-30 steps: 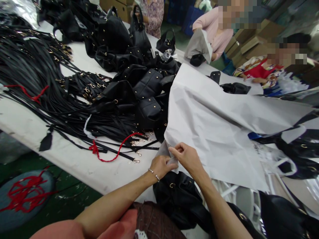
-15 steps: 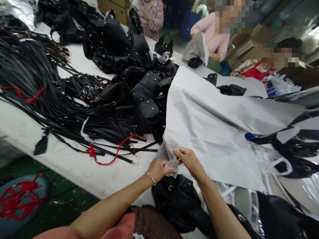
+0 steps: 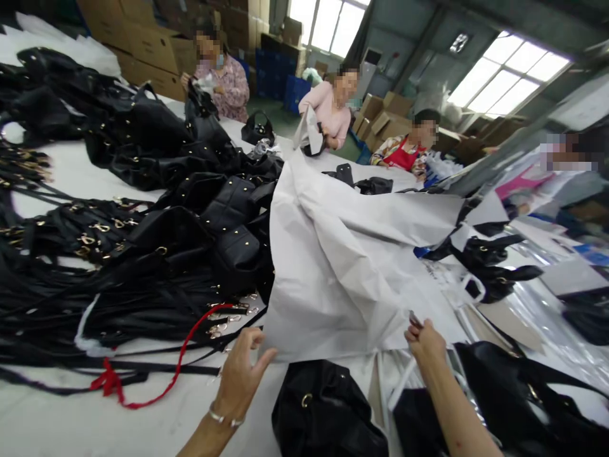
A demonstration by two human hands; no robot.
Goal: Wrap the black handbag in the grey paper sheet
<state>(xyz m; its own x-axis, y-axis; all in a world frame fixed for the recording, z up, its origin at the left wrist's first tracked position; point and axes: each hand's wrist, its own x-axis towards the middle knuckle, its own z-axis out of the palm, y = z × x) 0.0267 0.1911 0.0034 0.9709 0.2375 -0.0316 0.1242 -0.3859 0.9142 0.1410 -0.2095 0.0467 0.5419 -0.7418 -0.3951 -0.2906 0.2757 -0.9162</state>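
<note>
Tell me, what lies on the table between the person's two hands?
In the head view, the lower edge of the large white paper sheet spans from left hand to right hand; just below it sits a black leather bag.

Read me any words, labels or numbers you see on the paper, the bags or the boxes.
None can be read.
White paper sheet: blank.
Black bags: only metal studs, no lettering.
Cardboard boxes: too far and blurred to show print.
Colourful sheets at the right: blurred, unreadable.
</note>
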